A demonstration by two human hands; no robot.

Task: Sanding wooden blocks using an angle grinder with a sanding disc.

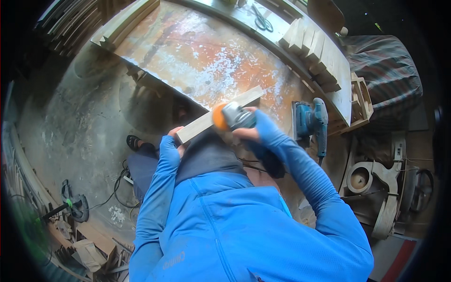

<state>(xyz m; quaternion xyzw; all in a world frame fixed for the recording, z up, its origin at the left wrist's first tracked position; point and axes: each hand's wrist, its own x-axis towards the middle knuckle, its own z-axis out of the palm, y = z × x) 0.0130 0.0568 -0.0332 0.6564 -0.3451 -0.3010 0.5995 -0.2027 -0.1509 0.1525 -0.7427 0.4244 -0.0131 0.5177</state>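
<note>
A pale, squared wooden bar [195, 128] lies slantwise, its far end over the worn workbench [188, 51] and its near end past the bench edge, above my lap. My left hand [174, 141] is closed round that near end. In my right hand [251, 131] is an angle grinder [237, 115], blurred by motion, with an orange disc [219, 116] at the bar's side. Whether the disc touches the wood I cannot tell for sure. The grinder's dark body hangs below my right wrist.
At the bench's right edge stands a blue sheet sander [307, 120]. Several wooden blocks [312, 49] line a raised ledge, with scissors [262, 19] farther back. Long strips [129, 23] lie at the far left. A machine with a round opening [361, 178] stands at right; cables [117, 188] cross the floor.
</note>
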